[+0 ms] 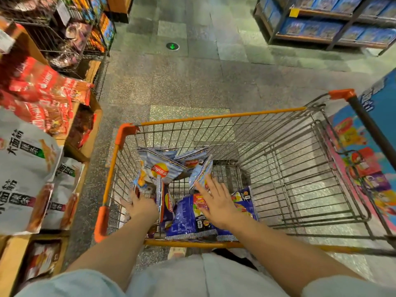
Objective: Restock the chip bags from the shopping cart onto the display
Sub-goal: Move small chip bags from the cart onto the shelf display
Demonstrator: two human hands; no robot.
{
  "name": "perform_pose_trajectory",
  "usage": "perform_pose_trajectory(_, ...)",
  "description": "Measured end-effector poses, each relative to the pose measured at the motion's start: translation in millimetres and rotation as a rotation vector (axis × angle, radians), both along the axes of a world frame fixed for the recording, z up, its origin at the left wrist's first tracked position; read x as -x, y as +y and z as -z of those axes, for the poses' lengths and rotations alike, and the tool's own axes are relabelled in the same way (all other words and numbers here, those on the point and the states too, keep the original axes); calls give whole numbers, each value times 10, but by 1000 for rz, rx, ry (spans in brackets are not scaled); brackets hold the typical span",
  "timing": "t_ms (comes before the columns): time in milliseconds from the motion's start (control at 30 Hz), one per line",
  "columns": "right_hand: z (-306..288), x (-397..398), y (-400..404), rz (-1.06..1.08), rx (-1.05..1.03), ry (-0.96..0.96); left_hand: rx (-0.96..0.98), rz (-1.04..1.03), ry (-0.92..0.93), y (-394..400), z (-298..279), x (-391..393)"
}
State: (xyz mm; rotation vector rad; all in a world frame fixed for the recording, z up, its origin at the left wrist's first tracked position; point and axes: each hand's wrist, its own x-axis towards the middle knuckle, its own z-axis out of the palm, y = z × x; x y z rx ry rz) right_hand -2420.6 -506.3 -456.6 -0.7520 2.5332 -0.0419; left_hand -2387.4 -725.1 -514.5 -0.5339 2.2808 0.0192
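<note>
An orange-rimmed wire shopping cart (225, 115) stands in front of me. Several blue and white striped chip bags lie piled in its left end. One light blue chip bag (159, 168) stands upright at the back of the pile, and a dark blue bag (184, 217) lies flat near me. My left hand (140, 205) reaches down by the pile's left side, fingers touching a bag's striped edge. My right hand (216, 200) hovers over the dark blue bags with fingers spread and straight. Neither hand holds a bag.
A display (25, 159) of white and red snack bags in cardboard boxes runs along my left. A blue and pink printed box (368, 151) stands against the cart's right side. Blue-stocked shelves (330, 24) stand across the tiled aisle. The cart's right half holds nothing.
</note>
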Motion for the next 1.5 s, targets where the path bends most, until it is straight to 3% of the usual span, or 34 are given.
perform_pose_trajectory(333,117,25,-54,20,-10,-3,-304,-58,111,-25,-103,68)
perform_pose_trajectory(533,39,108,-146,-62,-4,59,-579,97,206,128,-587,279)
perform_pose_trajectory(633,-23,196,-200,-80,46,155,-691,159,205,190,-807,363)
perform_pose_trajectory(733,-105,285,-242,-101,239,317,-763,212,185,218,-973,402)
perform_pose_trajectory(800,-143,344,-238,-117,298,425,-854,154,253,223,-1064,403)
perform_pose_trajectory(933,-352,427,-221,-92,517,546,-1102,-274,448,30,-948,324)
perform_pose_trajectory(1067,-589,451,-192,-245,599,647,-1139,-262,484,-89,-844,228)
perform_pose_trajectory(1167,-743,567,-178,-83,647,653,-1223,-277,532,-1,-893,183)
perform_pose_trajectory(1300,-1055,696,-191,176,837,577,-1181,-117,609,168,-976,164)
perform_pose_trajectory(1500,-1437,742,-328,274,899,509,-1292,-386,867,396,-1170,304)
